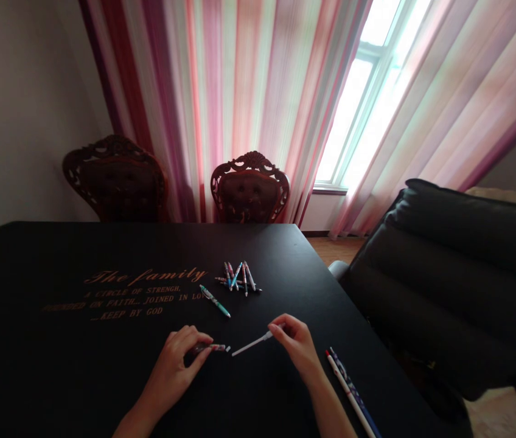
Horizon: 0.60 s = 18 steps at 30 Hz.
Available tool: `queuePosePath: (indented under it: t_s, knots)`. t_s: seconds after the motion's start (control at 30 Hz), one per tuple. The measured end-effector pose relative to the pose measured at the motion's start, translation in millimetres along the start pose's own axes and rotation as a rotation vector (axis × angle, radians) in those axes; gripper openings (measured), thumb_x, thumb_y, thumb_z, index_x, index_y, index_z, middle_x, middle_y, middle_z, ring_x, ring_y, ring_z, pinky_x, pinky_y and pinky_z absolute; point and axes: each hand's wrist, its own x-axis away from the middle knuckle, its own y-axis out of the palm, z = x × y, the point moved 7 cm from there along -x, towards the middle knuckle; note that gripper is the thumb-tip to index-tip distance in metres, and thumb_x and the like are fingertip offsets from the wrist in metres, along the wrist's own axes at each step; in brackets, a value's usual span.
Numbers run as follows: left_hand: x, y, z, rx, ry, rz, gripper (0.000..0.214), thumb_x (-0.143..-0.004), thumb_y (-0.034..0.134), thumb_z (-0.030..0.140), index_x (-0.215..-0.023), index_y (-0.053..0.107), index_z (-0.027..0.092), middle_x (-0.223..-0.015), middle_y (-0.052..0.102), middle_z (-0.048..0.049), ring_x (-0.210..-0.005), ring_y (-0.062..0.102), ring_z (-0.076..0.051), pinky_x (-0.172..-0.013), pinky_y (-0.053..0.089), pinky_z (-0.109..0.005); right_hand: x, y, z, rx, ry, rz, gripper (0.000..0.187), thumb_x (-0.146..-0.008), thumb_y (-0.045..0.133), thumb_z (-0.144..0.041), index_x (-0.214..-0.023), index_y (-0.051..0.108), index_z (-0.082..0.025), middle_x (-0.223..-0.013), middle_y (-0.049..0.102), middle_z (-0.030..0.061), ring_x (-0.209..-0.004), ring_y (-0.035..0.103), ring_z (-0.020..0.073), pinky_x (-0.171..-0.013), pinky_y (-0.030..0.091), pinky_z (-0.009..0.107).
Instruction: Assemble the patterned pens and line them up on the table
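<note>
My left hand [180, 359] is closed on a patterned pen barrel [218, 347], its end pointing right. A small whitish piece [228, 349] shows just off that end; whether it touches the barrel I cannot tell. Between the fingertips of my right hand [295, 342] is a pen part with a thin white refill [249, 347] slanting down to the left. The refill's dark tip stays a short gap away from the barrel. Beyond both hands, a green pen with a patterned grip [215, 301] lies at a slant on the black table [258, 401].
Several pens [238, 278] lie in a loose pile farther back. Near the right edge, a white pen with a red end [347, 389] rests beside a dark blue patterned pen [353, 392]. Two carved chairs [251, 191] stand behind the table, and a black armchair [449, 280] to its right.
</note>
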Motion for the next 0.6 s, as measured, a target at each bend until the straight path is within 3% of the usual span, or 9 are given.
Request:
queuePosePath:
  t_s: [0.2,0.4,0.6]
  knots:
    - [1.5,1.9,3.6,-0.005,-0.027,-0.053,0.011,-0.089,0.057,0.03,-0.09,0.065,0.024,-0.085,0.065,-0.0016,-0.078,0.06,-0.02,-0.079,0.043,-0.035,1.0,7.2,2.1,0.005,-0.004,-0.021,0.029,-0.081,0.069,-0.044,-0.078,0.067,-0.016,-0.063,0.05,-0.0031,-0.058,0.04,0.0105,-0.053,0.031,0.023]
    - [2.0,6.4,-1.9,0.027,-0.097,-0.083,0.018,-0.091,0.05,0.033,-0.093,0.066,0.024,-0.092,0.068,-0.0026,-0.082,0.061,-0.021,-0.08,0.045,-0.036,4.0,26.9,4.3,0.053,-0.023,-0.121,0.023,-0.081,0.068,-0.039,-0.079,0.069,-0.016,-0.065,0.056,-0.0014,-0.059,0.046,0.0115,-0.055,0.034,0.023]
    - [5.7,8.0,-16.5,0.092,-0.184,-0.026,0.037,-0.091,0.052,0.037,-0.127,0.052,0.029,-0.094,0.068,-0.0009,-0.088,0.062,-0.021,-0.084,0.048,-0.035,5.2,30.7,4.0,0.085,-0.037,-0.123,0.022,-0.082,0.067,-0.038,-0.08,0.069,-0.016,-0.065,0.056,-0.0015,-0.059,0.047,0.0117,-0.055,0.035,0.023]
